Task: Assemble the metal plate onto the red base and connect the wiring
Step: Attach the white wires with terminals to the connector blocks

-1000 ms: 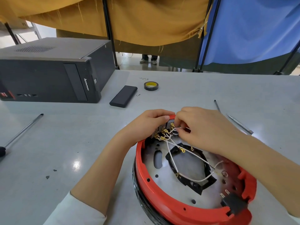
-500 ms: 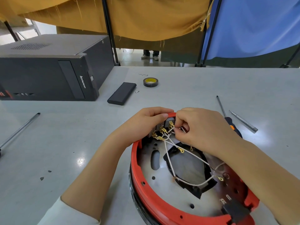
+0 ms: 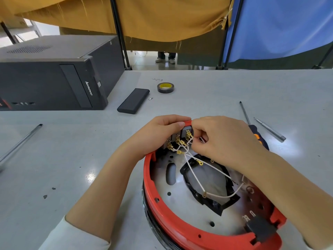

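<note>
At red base [image 3: 182, 230], hands on wiring [image 3: 195, 175]

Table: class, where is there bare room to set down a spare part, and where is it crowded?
Free: the wide patch of table between the long rod, the computer and the left arm; also the far stretch right of the tape roll. Crowded: beside the red base, where the right hand nearly hides a screwdriver.
</note>
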